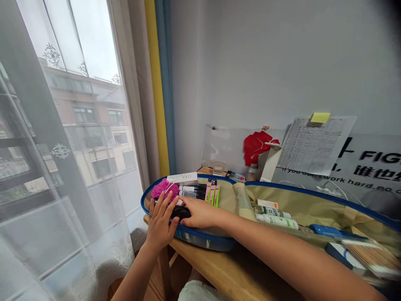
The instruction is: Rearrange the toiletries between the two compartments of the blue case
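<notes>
An open suitcase point(208, 244) with a blue rim lies on the wooden table, its two beige-lined halves side by side. My left hand point(161, 219) is over the left end of the left half, fingers stretched out and spread, beside a black rounded object point(181, 212). From the other side my right hand point(200, 214) grips that object between thumb and fingers. Its exact kind is partly hidden. Just beyond my hands are a pink mesh bath puff point(164, 190), small bottles point(189, 192), a white box point(183, 179) and pink-and-green packets point(213, 193).
The right half holds LUX bottles point(277, 221), a blue item point(336, 231) and a pack of thin wooden sticks point(372, 255). Behind stand a clear jar point(251, 172) and a red decoration point(257, 146). A sheer curtain point(78, 175) hangs left. The table edge point(213, 274) is nearest me.
</notes>
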`<state>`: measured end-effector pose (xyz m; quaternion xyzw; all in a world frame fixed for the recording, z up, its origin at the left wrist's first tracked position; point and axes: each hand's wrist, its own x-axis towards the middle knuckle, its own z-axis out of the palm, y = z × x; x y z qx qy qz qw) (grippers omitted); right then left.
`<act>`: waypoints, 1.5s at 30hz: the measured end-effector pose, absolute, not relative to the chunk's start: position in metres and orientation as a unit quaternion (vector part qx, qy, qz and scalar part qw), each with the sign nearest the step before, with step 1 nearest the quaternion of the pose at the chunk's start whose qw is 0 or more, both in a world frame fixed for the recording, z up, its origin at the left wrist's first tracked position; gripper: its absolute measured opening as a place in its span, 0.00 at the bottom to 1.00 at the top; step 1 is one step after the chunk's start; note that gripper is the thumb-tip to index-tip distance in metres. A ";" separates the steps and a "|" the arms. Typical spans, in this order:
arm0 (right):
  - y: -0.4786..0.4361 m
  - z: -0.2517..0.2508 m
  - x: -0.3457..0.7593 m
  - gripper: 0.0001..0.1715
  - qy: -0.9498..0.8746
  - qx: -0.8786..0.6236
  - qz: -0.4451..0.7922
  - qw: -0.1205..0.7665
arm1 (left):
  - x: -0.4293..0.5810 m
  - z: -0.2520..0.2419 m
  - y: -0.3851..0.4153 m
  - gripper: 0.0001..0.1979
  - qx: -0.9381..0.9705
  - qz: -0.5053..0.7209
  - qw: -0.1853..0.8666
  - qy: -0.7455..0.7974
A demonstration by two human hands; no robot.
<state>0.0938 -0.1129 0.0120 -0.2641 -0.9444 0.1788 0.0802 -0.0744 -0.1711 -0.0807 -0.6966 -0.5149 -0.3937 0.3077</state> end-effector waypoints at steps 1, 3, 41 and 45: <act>-0.112 0.010 0.093 0.30 -0.941 -0.270 0.186 0.085 | -0.076 -0.078 -0.169 0.25 -0.715 -0.377 0.300 -0.507; -0.111 0.005 0.093 0.29 -0.934 -0.278 0.203 0.092 | -0.077 -0.074 -0.168 0.25 -0.747 -0.348 0.274 -0.496; 0.012 -0.027 0.378 0.20 -0.802 -0.593 0.034 -0.059 | -0.074 -0.104 -0.172 0.22 -0.697 -0.428 0.298 -0.492; 0.019 -0.026 0.371 0.18 -0.810 -0.582 0.049 -0.061 | -0.074 -0.104 -0.172 0.22 -0.696 -0.431 0.294 -0.493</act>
